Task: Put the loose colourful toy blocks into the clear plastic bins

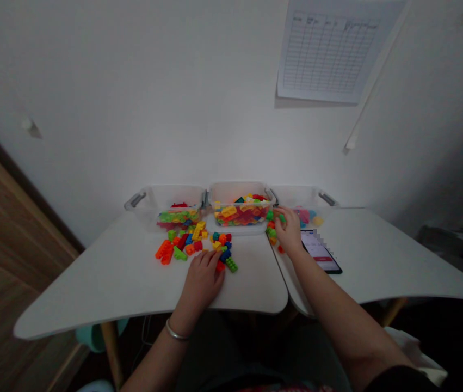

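Held a green toy brick (282, 218) in the narrowly pinched right hand (289, 231) beside the middle plastic tub (239, 191), left hand (202, 279) curled against the loose brick pile (218, 246) on the table (92, 294), risking a slip onto the phone (319, 250).

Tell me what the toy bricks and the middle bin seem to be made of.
The toy bricks look like glossy molded plastic, from their bright colours and shiny highlights. The middle bin seems clear plastic, since the bricks show through its wall; the exact type is unclear.
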`<state>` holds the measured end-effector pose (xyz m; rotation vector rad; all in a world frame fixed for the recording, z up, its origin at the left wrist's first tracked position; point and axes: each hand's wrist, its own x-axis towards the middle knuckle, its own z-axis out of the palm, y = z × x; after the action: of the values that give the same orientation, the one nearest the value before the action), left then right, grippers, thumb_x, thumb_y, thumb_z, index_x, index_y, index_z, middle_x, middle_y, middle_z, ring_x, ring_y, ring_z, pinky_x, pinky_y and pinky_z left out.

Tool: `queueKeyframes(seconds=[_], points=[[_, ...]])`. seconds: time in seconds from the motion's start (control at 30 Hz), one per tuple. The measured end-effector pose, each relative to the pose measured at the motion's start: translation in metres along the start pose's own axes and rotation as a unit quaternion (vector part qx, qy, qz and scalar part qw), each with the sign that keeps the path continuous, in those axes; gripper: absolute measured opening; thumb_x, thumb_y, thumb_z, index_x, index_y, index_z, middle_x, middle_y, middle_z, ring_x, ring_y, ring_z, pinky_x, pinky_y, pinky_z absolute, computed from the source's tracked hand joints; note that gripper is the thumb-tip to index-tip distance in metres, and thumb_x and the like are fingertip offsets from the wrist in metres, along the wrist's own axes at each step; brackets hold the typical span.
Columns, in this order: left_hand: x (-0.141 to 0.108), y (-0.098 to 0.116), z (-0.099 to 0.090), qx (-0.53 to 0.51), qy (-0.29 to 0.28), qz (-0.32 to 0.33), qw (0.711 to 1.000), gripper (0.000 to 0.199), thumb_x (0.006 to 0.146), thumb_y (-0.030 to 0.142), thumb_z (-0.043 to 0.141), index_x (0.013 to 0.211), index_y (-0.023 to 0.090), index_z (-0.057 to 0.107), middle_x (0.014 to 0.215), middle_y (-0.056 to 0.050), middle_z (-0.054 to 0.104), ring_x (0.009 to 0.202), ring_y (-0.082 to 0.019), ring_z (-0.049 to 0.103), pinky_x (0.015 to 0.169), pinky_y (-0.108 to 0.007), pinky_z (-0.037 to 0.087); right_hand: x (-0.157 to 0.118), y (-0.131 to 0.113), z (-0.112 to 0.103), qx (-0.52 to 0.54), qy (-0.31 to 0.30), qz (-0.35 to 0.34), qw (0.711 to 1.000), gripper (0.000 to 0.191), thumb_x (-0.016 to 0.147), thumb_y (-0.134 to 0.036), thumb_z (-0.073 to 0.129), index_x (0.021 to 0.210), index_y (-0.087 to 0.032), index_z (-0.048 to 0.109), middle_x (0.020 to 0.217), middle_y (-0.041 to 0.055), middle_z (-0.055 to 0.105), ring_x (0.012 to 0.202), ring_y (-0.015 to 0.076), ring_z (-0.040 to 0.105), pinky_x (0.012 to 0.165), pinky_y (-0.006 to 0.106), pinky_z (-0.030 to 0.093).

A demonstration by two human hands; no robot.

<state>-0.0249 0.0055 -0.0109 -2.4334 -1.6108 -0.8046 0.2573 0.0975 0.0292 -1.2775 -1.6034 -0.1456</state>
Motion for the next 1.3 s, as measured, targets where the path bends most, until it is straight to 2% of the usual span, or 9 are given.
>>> queueKeyframes(seconds=[0.07,0.23,0.5,0.63,0.77,0.97,1.07,1.2,1.3], points=[[0.000,0.000,0.000,0.000,-0.003,-0.002,1.000,0.042,0.088,0.028,0.050,0.128,0.016,0.058,0.123,-0.013,0.063,0.117,-0.029,0.054,0.106,-0.050,0.043,-0.018,0.007,-0.001,-0.029,-0.004,0.028,0.999,0.032,0.084,-0.020,0.044,0.109,-0.016,0.062,0.118,0.0131,0.063,0.116,0.0241,0.053,0.104,0.042,0.040],[0.001,0.001,0.000,0.000,-0.005,0.000,1.000,0.042,0.089,0.029,0.049,0.128,0.016,0.057,0.124,-0.013,0.063,0.118,-0.029,0.054,0.105,-0.050,0.042,-0.051,0.013,0.003,-0.146,-0.077,0.070,0.984,0.033,0.081,-0.026,0.054,0.110,-0.013,0.061,0.112,0.0139,0.063,0.110,0.0282,0.053,0.100,0.041,0.040],[0.000,0.002,-0.001,0.008,-0.012,-0.004,1.000,0.042,0.089,0.029,0.050,0.128,0.015,0.058,0.125,-0.014,0.063,0.119,-0.029,0.054,0.106,-0.050,0.042,-0.054,0.014,0.003,-0.200,-0.133,0.100,0.966,0.030,0.081,-0.033,0.063,0.103,-0.013,0.063,0.103,0.0124,0.066,0.099,0.0276,0.056,0.090,0.037,0.041],[0.000,0.002,-0.002,0.007,-0.007,-0.007,1.000,0.042,0.088,0.029,0.051,0.128,0.016,0.058,0.124,-0.013,0.063,0.119,-0.029,0.054,0.106,-0.050,0.043,-0.054,0.019,0.006,-0.185,-0.163,0.132,0.960,0.020,0.082,-0.028,0.063,0.095,-0.013,0.065,0.096,0.0111,0.067,0.093,0.0249,0.058,0.087,0.033,0.041],[0.000,0.002,-0.001,0.008,-0.003,-0.004,1.000,0.042,0.089,0.029,0.051,0.128,0.015,0.058,0.124,-0.014,0.064,0.119,-0.030,0.055,0.105,-0.050,0.044,-0.054,0.025,0.007,-0.165,-0.176,0.131,0.961,0.015,0.083,-0.025,0.062,0.092,-0.013,0.066,0.091,0.0095,0.068,0.087,0.0236,0.059,0.082,0.033,0.041],[0.001,0.001,0.000,0.010,0.000,0.001,1.000,0.043,0.088,0.028,0.052,0.128,0.014,0.058,0.123,-0.014,0.064,0.118,-0.030,0.054,0.105,-0.050,0.045,-0.056,0.032,0.011,-0.110,-0.158,0.125,0.973,0.013,0.080,-0.024,0.062,0.089,-0.015,0.064,0.085,0.0074,0.066,0.084,0.0222,0.059,0.080,0.033,0.044],[0.001,0.001,0.001,0.014,-0.002,0.003,1.000,0.042,0.088,0.028,0.051,0.128,0.015,0.058,0.123,-0.014,0.064,0.118,-0.029,0.055,0.105,-0.050,0.045,-0.055,0.034,0.014,-0.070,-0.123,0.138,0.980,0.014,0.078,-0.027,0.061,0.087,-0.016,0.063,0.083,0.0067,0.064,0.081,0.0217,0.059,0.078,0.033,0.046],[0.001,0.000,0.001,0.013,0.005,0.005,1.000,0.042,0.088,0.029,0.052,0.127,0.016,0.058,0.123,-0.013,0.064,0.117,-0.030,0.055,0.104,-0.051,0.045,-0.052,0.028,0.016,0.006,-0.070,0.141,0.987,0.017,0.079,-0.032,0.060,0.088,-0.018,0.062,0.085,0.0063,0.064,0.080,0.0212,0.059,0.076,0.035,0.048],[0.001,0.000,0.001,0.007,0.004,0.004,1.000,0.043,0.088,0.029,0.052,0.128,0.016,0.058,0.123,-0.014,0.064,0.117,-0.030,0.055,0.104,-0.051,0.045,-0.050,0.013,0.021,0.046,-0.112,0.091,0.988,0.011,0.079,-0.027,0.061,0.087,-0.019,0.062,0.087,0.0059,0.065,0.082,0.0204,0.060,0.078,0.034,0.049]])
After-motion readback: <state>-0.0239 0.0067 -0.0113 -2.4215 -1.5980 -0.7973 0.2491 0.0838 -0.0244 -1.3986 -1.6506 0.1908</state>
